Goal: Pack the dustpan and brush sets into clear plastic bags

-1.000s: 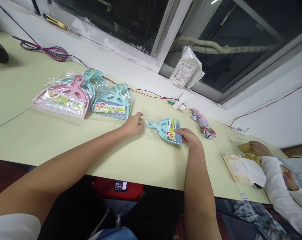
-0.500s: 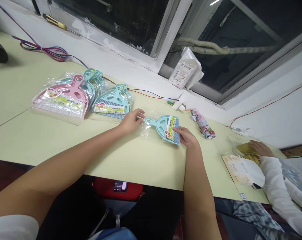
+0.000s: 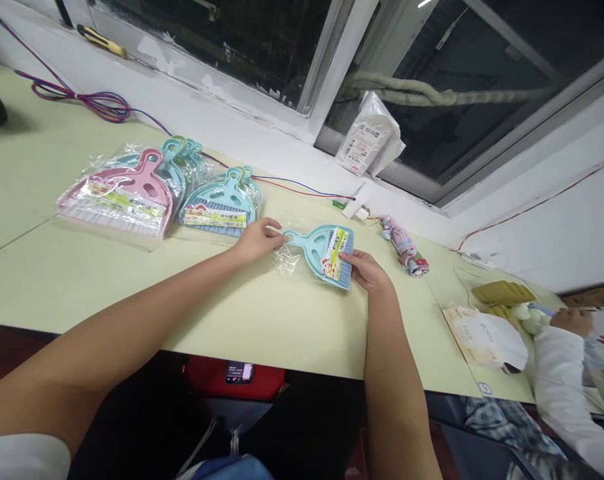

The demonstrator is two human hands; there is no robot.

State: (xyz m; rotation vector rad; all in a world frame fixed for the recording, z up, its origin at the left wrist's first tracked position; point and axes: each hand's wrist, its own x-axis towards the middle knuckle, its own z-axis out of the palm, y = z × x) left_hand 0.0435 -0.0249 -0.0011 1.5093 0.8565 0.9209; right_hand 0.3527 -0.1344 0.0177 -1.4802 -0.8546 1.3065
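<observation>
A light-blue dustpan and brush set (image 3: 318,250) in a clear plastic bag is held just over the table, its handle pointing left. My right hand (image 3: 369,272) grips its bristle end, thumb on top of the label. At the handle end, my left hand (image 3: 259,240) pinches the tip of the handle or the bag around it. Left of my left hand lie more bagged sets: a blue dustpan set (image 3: 221,203), and a pink dustpan set (image 3: 119,197) on top of several others.
A rolled patterned umbrella (image 3: 406,248) lies right of my right hand. Wires (image 3: 302,190) run along the wall to a white plug (image 3: 356,208). A screwdriver (image 3: 102,41) rests on the sill. At right, a co-worker's hand (image 3: 573,321) is near a tissue pack (image 3: 485,337).
The dustpan set has shifted slightly left and turned a little. My left hand, apart from its handle earlier, now closes at the handle's tip. The co-worker's hand moved right, off the yellow thing.
</observation>
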